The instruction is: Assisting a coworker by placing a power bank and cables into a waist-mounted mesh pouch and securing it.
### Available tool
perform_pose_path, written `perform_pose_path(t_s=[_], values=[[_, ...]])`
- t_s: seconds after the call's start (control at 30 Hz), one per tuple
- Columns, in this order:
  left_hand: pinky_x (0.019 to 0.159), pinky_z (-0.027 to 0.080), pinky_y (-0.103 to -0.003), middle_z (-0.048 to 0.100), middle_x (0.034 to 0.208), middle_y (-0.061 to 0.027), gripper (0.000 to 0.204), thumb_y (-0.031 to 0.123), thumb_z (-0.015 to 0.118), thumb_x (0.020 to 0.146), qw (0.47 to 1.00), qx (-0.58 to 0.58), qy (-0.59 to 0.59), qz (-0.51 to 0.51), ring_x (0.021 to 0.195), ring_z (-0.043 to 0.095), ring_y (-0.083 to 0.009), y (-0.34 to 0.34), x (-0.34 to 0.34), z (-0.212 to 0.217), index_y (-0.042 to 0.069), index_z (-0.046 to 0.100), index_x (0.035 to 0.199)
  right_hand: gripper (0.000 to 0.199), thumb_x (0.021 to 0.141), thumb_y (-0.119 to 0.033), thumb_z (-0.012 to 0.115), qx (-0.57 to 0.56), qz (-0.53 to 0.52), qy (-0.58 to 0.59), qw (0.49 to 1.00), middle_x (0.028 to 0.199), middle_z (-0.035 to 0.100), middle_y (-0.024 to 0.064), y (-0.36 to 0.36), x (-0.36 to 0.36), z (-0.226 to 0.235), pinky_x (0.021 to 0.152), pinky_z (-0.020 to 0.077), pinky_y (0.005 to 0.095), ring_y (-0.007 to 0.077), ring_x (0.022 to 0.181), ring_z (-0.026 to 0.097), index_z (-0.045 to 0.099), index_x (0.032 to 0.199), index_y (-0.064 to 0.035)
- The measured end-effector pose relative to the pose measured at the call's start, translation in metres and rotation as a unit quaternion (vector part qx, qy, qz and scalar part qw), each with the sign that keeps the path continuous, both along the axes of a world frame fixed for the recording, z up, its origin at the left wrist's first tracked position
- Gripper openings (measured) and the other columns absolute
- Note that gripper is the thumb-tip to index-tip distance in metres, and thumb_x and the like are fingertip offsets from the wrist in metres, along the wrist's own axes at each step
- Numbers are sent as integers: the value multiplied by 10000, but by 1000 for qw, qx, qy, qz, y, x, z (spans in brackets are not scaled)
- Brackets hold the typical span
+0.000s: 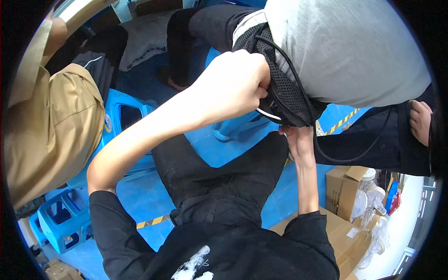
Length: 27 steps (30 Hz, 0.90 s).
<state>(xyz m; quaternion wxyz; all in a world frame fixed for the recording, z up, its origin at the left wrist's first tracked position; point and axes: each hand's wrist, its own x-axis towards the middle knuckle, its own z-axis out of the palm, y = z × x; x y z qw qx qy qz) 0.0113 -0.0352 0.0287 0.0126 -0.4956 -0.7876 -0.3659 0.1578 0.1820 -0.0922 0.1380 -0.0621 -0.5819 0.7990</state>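
Observation:
My left hand (233,84) is raised in a fist and closed on the edge of a black mesh pouch (284,91) worn at the waist of a person in a grey shirt (345,46). A thin white cable (268,114) pokes out just below that fist. My right hand (298,140) comes up from underneath and grips the bottom of the same pouch. A black cord (336,156) runs from the pouch and loops down across the person's dark trousers.
A second person in a tan shirt (51,130) stands at the left. Blue plastic stools (63,219) sit on the blue floor (140,200) at lower left. Cardboard boxes (343,186) and clear plastic containers (373,205) are stacked at lower right.

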Motion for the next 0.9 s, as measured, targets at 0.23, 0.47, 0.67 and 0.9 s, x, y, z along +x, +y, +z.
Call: perform_pose_path(t_s=[0.23,0.47,0.67,0.9], values=[[708,533,-385,670,768,-186,106,60,707,728,1000,-18,-16,15,752,680,-330,0,2,1,-19,720,798,295,971,-226,577,-9,-1,-8,1000,1105,649,65,-5,0,0,654,533,321,169,899,634,565,1220,-70],[711,545,-412,662,733,-216,90,47,700,719,999,3,-39,12,742,687,-348,-3,0,-1,-31,693,761,483,899,-410,667,23,-38,-29,999,1049,654,62,-11,-2,2,593,517,293,151,795,626,574,1215,-56],[711,551,-379,669,733,-207,107,60,713,731,999,8,-53,0,733,694,-328,-3,-3,-3,-31,702,787,287,969,-229,585,-12,9,2,1000,1076,652,67,-4,1,-5,638,533,311,162,865,633,571,1211,-74],[687,520,-234,682,811,-73,254,86,728,820,963,113,-236,-55,724,629,-91,-12,-1,-29,-47,685,1032,479,928,-474,607,-71,-22,-47,996,1102,662,17,-3,1,-10,616,482,276,119,854,619,569,1261,-131]])
